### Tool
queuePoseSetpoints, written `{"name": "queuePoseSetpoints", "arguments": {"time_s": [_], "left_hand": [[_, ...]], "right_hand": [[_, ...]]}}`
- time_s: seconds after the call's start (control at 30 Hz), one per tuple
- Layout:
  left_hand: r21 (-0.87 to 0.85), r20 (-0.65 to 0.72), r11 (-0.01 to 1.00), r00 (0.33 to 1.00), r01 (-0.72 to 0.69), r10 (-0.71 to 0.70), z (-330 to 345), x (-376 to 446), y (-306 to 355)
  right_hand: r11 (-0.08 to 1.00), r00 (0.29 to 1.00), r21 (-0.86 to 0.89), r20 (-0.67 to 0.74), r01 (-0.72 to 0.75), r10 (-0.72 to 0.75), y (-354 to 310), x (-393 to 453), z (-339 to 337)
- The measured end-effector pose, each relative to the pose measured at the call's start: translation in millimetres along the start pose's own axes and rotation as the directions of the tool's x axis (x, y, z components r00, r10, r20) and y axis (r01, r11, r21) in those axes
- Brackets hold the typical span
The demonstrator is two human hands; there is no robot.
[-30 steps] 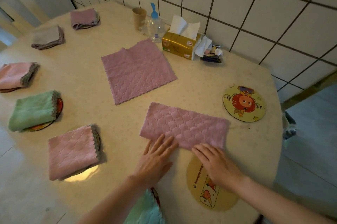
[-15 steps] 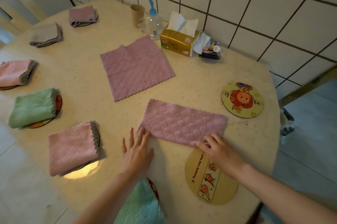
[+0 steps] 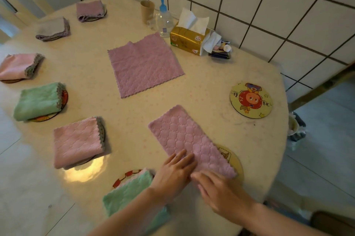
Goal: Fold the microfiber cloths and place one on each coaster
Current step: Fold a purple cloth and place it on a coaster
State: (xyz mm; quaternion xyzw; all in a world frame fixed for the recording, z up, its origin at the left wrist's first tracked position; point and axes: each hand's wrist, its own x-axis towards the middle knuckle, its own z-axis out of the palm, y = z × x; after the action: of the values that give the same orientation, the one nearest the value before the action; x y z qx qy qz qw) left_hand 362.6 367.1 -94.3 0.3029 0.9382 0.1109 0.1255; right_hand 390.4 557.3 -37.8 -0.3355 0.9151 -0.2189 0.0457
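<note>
We see both hands low at the near edge of the tabletop (image 3: 201, 89), fingers extended and flat, nothing gripped. The left hand (image 3: 173, 173) presses its straight fingers on the near end of the half-folded purple cloth (image 3: 184, 137); the right hand (image 3: 217, 190) lies palm down just beside it, fingertips touching the same near end of the cloth, some motion blur there. The cloth is a long strip running diagonally away from the hands toward the table centre, its near right corner overlapping the yellow coaster (image 3: 233, 160) right of the hands. Against half a second ago, the cloth has swung from lying crosswise to pointing away from us, the left hand has moved from the bare tabletop onto the cloth, and the two hands have come close together. A second purple cloth (image 3: 144, 64) lies open and flat farther back, well apart from the hands. A bare cartoon coaster (image 3: 251, 100) sits on the right side. Folded cloths already sit on coasters along the left: a pink one (image 3: 76, 141), a green one (image 3: 37, 100), another pink (image 3: 18, 65), a grey one (image 3: 52, 28), a purple one (image 3: 89, 9), plus a green cloth (image 3: 130, 195) under the left forearm. At the back by the tiled wall we note a tissue box (image 3: 189, 40), a clear bottle (image 3: 164, 19) and a paper cup (image 3: 147, 11).
</note>
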Motion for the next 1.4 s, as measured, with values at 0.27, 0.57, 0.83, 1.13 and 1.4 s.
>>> {"name": "queuePoseSetpoints", "arguments": {"time_s": [0.27, 0.57, 0.83, 1.13, 1.4], "left_hand": [[0.0, 0.105, 0.976, 0.97, -0.22, 0.218, -15, -34, -31], [-0.638, 0.244, 0.614, 0.878, 0.465, -0.412, -38, -32, -31], [-0.87, 0.47, -0.19, 0.654, 0.454, -0.593, -43, -3, -58], [-0.875, 0.444, -0.173, 0.607, 0.452, -0.659, -51, 12, -69], [-0.931, 0.256, -0.061, 0.527, 0.359, -0.811, -51, 32, -90]], "right_hand": [[0.941, 0.948, -0.285, 0.306, 0.183, -0.092, 74, 25, 3], [0.998, 0.935, 0.067, 0.354, -0.007, -0.017, 83, 29, 9], [0.6, 0.818, 0.569, 0.275, -0.562, 0.506, 75, 107, 8], [0.552, 0.736, 0.497, 0.34, -0.67, 0.586, 85, 129, 21], [0.684, 0.806, 0.452, 0.155, -0.572, 0.571, 73, 138, 20]]}}
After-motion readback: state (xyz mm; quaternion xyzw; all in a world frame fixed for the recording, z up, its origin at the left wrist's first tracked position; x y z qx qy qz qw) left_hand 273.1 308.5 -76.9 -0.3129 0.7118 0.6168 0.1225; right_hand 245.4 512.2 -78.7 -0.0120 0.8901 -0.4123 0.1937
